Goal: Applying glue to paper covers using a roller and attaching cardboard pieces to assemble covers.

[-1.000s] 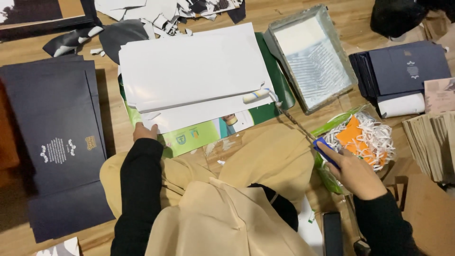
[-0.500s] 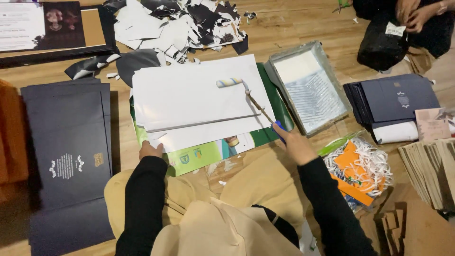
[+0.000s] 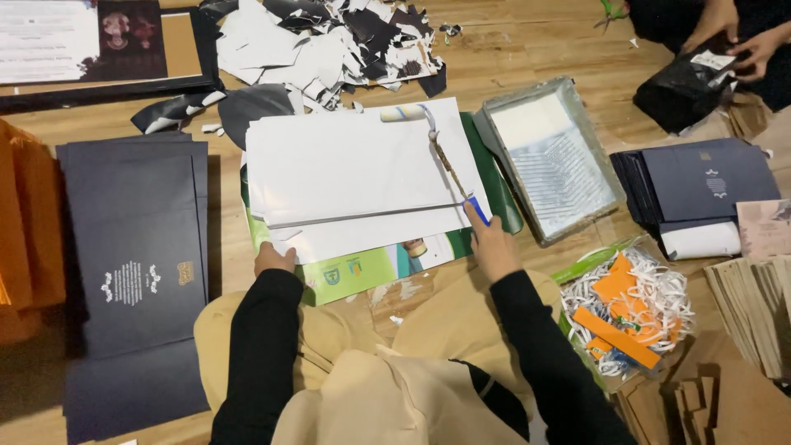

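The left hand (image 3: 273,259) presses flat on the near edge of the white sheets (image 3: 354,173), its grip open and holding nothing, where it also lay a second ago; the right hand (image 3: 492,247) has its grip closed on the blue handle of the small paint roller (image 3: 404,113), which has travelled from the tray (image 3: 550,156) side to the far edge of the sheets, well beyond the grip, so rolling seems under way; the roller's underside and any wet coat cannot be made out; the fingertips are hidden.

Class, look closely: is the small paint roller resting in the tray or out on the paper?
Out: the roller lies on the white sheets, held by the right hand.
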